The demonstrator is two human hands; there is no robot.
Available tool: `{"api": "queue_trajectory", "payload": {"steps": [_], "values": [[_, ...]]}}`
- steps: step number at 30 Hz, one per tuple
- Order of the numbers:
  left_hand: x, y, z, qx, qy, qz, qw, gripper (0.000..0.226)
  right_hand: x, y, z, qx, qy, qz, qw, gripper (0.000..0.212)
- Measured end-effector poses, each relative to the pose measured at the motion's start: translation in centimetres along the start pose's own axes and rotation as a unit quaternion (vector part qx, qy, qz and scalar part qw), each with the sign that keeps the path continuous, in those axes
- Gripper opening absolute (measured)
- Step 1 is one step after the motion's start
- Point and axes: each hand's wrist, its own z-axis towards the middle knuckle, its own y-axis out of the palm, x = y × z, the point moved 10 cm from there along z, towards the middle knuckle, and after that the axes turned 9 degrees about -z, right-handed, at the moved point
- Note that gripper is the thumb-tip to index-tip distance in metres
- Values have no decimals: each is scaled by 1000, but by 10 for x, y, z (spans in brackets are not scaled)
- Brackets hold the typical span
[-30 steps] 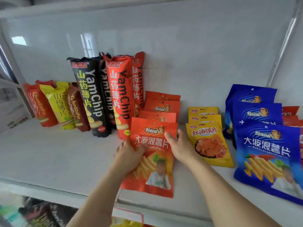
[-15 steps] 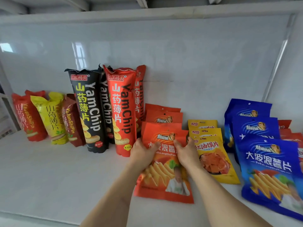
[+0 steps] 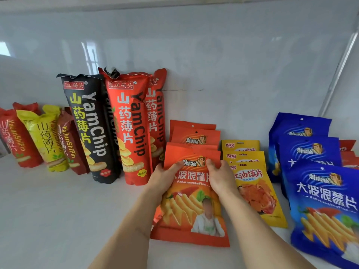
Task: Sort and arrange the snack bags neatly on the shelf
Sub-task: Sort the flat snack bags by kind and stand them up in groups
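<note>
Orange chip bag [image 3: 191, 206]: pushed farther back, now overlapping its orange stack [image 3: 194, 135]. Left hand [image 3: 165, 178] and right hand [image 3: 220, 177] grip its top corners. Row nearly aligned.

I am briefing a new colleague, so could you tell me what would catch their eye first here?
Both hands, left hand and right hand, grip the front orange bag at the shelf's centre. Tall YamChip bags stand against the back wall to its left, and blue bags overlap in a row on the right.
</note>
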Motion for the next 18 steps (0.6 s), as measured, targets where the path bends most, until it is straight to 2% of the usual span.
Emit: {"api": "queue_trajectory", "payload": {"steps": [4,7,11,15,18], "values": [[10,2,6,0,20,2,1000,87,2,-8,4,15,-3,-33,999,47],[15,8,9,-28,28,-33,999,89,4,-8,5,16,0,-33,999,43],[11,17,8,-67,-18,-64,996,67,4,-9,6,32,6,-34,999,42],[16,28,3,-96,-29,-114,988,51,-7,-17,5,53,-7,-59,997,37],[21,29,5,-67,-1,-85,994,61,-16,-26,6,74,-28,-83,993,26]]}}
